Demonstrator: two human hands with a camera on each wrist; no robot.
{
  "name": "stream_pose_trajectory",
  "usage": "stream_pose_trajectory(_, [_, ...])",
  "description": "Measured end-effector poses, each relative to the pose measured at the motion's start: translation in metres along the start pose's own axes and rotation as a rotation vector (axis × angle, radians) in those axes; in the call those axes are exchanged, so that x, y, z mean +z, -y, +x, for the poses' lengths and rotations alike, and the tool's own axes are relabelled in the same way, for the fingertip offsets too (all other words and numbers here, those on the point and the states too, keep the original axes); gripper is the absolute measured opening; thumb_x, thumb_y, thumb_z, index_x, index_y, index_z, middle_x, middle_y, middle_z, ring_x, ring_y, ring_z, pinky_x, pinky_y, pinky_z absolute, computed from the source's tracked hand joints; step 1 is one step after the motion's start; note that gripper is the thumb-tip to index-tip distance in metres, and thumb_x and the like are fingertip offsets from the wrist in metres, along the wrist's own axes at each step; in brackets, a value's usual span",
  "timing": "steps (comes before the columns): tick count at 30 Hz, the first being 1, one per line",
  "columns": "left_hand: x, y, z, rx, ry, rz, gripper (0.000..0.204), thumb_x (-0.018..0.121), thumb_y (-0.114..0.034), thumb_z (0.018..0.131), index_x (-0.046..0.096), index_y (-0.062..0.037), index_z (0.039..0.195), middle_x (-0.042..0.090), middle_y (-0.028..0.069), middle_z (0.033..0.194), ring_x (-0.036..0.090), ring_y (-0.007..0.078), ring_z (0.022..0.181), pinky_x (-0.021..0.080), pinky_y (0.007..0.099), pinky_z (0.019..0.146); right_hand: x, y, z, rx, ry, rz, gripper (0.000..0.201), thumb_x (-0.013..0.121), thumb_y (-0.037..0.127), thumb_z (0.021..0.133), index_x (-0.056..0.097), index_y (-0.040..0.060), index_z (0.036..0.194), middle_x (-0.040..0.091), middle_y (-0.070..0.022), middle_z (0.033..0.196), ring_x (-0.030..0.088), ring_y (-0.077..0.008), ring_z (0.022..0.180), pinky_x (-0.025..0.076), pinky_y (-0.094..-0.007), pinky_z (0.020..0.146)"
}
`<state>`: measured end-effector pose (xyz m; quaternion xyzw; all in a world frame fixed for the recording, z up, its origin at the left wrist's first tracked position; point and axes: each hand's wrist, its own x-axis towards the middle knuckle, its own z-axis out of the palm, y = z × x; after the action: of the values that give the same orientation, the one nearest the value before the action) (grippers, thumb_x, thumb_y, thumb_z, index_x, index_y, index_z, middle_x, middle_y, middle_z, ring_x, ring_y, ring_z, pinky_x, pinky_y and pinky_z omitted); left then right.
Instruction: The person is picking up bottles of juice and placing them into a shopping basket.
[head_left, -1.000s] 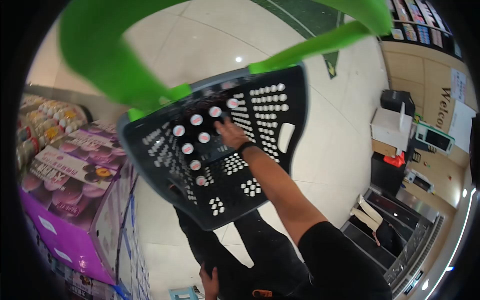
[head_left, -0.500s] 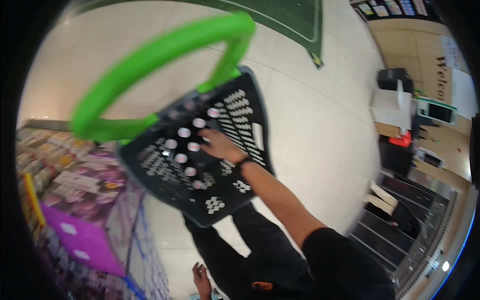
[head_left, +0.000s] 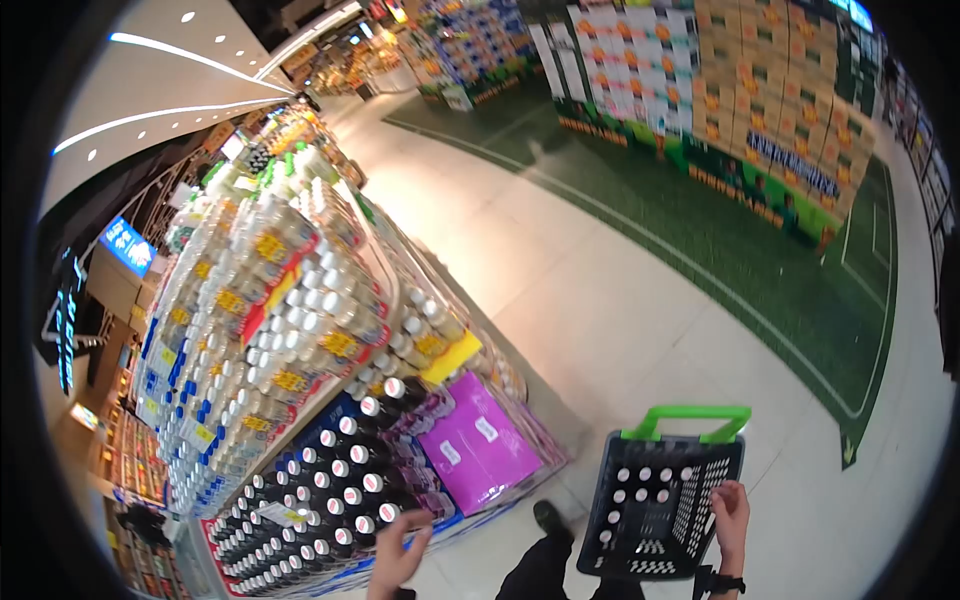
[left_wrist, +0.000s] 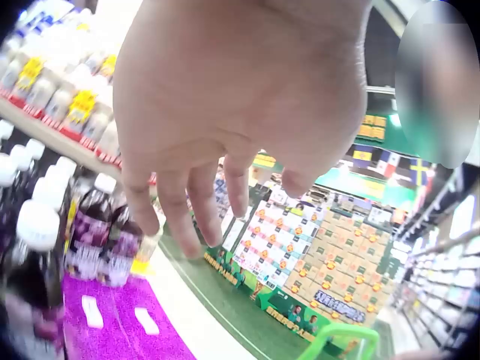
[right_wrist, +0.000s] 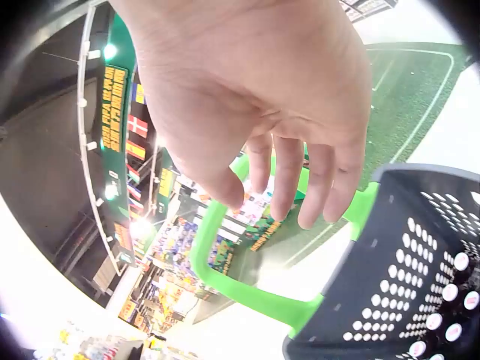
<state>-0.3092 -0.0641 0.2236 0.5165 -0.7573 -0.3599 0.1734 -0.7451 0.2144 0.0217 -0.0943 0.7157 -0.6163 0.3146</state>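
Note:
A dark basket [head_left: 655,570] with a raised green handle [head_left: 690,412] stands at lower right in the head view, several white-capped dark bottles [head_left: 643,474] inside. My right hand [head_left: 732,515] is over its right side, fingers loosely bent and holding nothing; in the right wrist view that hand [right_wrist: 262,97] hangs near the green handle [right_wrist: 255,296]. My left hand [head_left: 400,555], fingers spread and empty, is beside rows of dark bottles [head_left: 345,495]. The left wrist view shows the left hand [left_wrist: 240,97] with dark bottles [left_wrist: 94,225] and a purple box [left_wrist: 112,322] below it.
Stacked clear bottles [head_left: 290,330] fill a long display on the left. The purple box [head_left: 480,445] sits at its near corner. Cartons [head_left: 760,90] are piled on a green mat [head_left: 700,240] at the back right, with pale floor [head_left: 560,290] between.
The head view has swung from the basket towards the bottle display and aisle. My right hand has come away from the bottles in the basket; my left hand is now raised near the display.

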Motion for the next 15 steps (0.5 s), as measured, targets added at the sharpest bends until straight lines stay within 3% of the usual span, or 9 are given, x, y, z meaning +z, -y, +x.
stream_pose_trajectory(1, [-0.02, -0.042, 0.019, 0.143, -0.077, 0.141, 0.024, 0.069, -0.013, 0.09, 0.065, 0.0023, 0.107, 0.072, 0.016, 0.1, 0.07, 0.024, 0.093, 0.053, 0.0341, 0.083, 0.003, 0.028, -0.006, -0.008, 0.005, 0.003, 0.028, 0.062, 0.003, 0.092, 0.053, 0.0028, 0.119, 0.065, -0.007, 0.103, 0.061, -0.0133, 0.096, 0.048, -0.026, 0.083])
stream_pose_trajectory(3, [-0.053, -0.043, 0.05, 0.278, -0.132, 0.372, 0.035, 0.071, -0.026, 0.088, 0.064, -0.0003, 0.111, 0.069, 0.0185, 0.102, 0.066, 0.036, 0.094, 0.052, 0.041, 0.083, 0.007, 0.072, -0.019, -0.098, -0.002, -0.006, 0.028, 0.062, 0.003, 0.093, 0.053, 0.0026, 0.119, 0.065, -0.0075, 0.103, 0.061, -0.0136, 0.095, 0.048, -0.0259, 0.083])
stream_pose_trajectory(6, [-0.096, -0.019, 0.104, 0.312, -0.138, 0.479, 0.042, 0.068, -0.037, 0.089, 0.063, -0.0053, 0.116, 0.065, 0.0185, 0.113, 0.063, 0.0378, 0.102, 0.049, 0.0455, 0.089, 0.021, 0.119, -0.04, -0.194, -0.009, 0.013, 0.028, 0.062, 0.003, 0.093, 0.053, 0.0023, 0.12, 0.065, -0.0079, 0.103, 0.061, -0.0136, 0.095, 0.048, -0.0257, 0.084])
stream_pose_trajectory(9, [-0.123, 0.044, 0.143, 0.141, -0.077, 0.632, 0.057, 0.065, -0.051, 0.086, 0.061, -0.0057, 0.121, 0.064, 0.0188, 0.111, 0.061, 0.0377, 0.106, 0.049, 0.0479, 0.092, 0.033, 0.145, -0.069, -0.215, -0.012, 0.017, 0.029, 0.061, 0.004, 0.094, 0.052, 0.0022, 0.121, 0.065, -0.0074, 0.103, 0.06, -0.013, 0.094, 0.048, -0.0253, 0.083])
stream_pose_trajectory(11, [-0.122, 0.088, 0.159, 0.104, -0.055, 0.752, 0.067, 0.067, -0.052, 0.083, 0.055, -0.0062, 0.13, 0.056, 0.0227, 0.128, 0.053, 0.0404, 0.121, 0.045, 0.0504, 0.1, 0.036, 0.15, -0.087, -0.178, -0.026, 0.074, 0.028, 0.06, 0.005, 0.095, 0.052, 0.0025, 0.122, 0.065, -0.0071, 0.103, 0.06, -0.0124, 0.094, 0.048, -0.0248, 0.081])
stream_pose_trajectory(13, [-0.12, 0.093, 0.168, 0.092, -0.072, 0.775, 0.081, 0.071, -0.052, 0.08, 0.044, -0.0061, 0.141, 0.046, 0.0241, 0.143, 0.039, 0.0423, 0.137, 0.036, 0.0553, 0.109, 0.039, 0.154, -0.099, -0.152, -0.031, 0.033, 0.028, 0.059, 0.008, 0.096, 0.051, 0.0042, 0.123, 0.066, -0.0087, 0.107, 0.062, -0.0137, 0.096, 0.049, -0.0245, 0.078])
stream_pose_trajectory(15, [-0.119, 0.083, 0.176, 0.046, -0.034, 0.76, 0.094, 0.076, -0.054, 0.074, 0.038, -0.0085, 0.147, 0.04, 0.0223, 0.148, 0.034, 0.0421, 0.14, 0.032, 0.058, 0.111, 0.039, 0.144, -0.107, -0.123, -0.045, 0.051, 0.028, 0.059, 0.008, 0.097, 0.052, 0.0047, 0.123, 0.066, -0.0093, 0.108, 0.063, -0.0146, 0.096, 0.049, -0.0247, 0.076])
